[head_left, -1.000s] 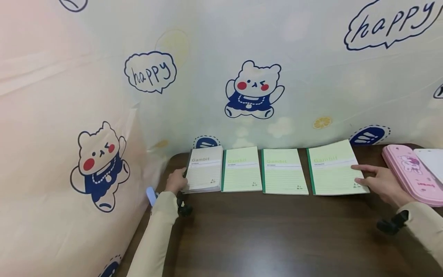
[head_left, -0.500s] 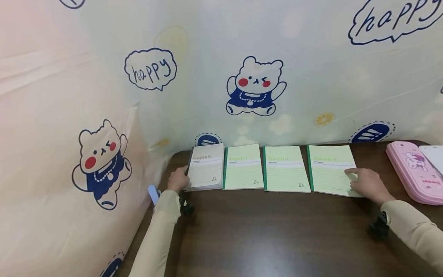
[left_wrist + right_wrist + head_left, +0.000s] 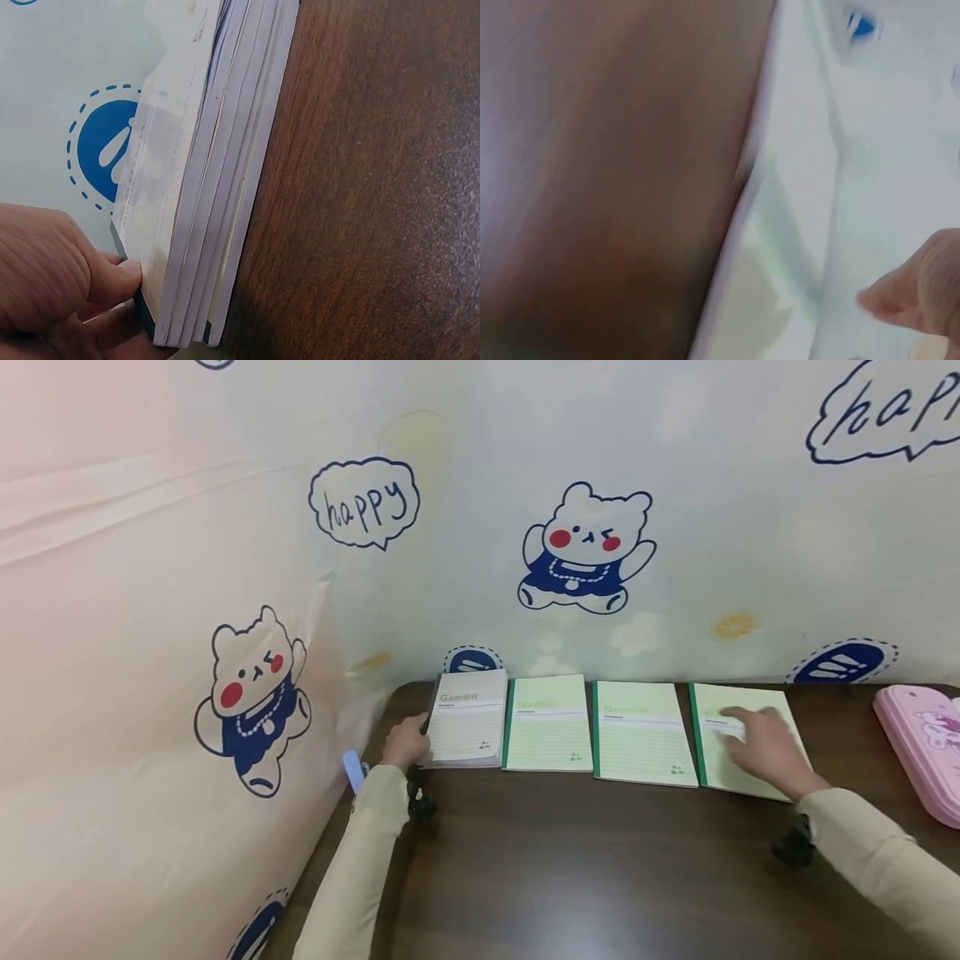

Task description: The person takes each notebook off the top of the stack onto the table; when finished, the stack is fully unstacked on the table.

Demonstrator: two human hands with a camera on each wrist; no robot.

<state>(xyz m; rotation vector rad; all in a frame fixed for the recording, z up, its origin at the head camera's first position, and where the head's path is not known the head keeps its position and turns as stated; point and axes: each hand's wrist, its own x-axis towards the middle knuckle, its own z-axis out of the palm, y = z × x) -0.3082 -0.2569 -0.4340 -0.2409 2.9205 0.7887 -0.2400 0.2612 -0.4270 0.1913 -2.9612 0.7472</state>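
In the head view, a stack of grey-white notebooks (image 3: 467, 727) marked "Gambit" lies at the left end of a row. My left hand (image 3: 406, 742) holds it at the dark spine; the left wrist view shows the thumb on the top cover's edge and fingers beside the spine. To the right lie a green notebook (image 3: 547, 727), another green notebook (image 3: 642, 739) and a rightmost green notebook (image 3: 723, 774). My right hand (image 3: 772, 756) is over that last one, covering part of its cover, fingers loosely spread. The right wrist view is blurred, with the right hand (image 3: 926, 289) at its edge.
A pink pencil case (image 3: 922, 747) lies right of the row on the dark wooden table (image 3: 570, 868). Behind stands a wall covering (image 3: 465, 568) with cartoon bears. A light blue object (image 3: 354, 770) is at the table's left edge.
My right hand has let go of the rightmost notebook's right edge and moved left over its cover. That notebook, lifted at first, now lies flat. The left hand stays at the stack.
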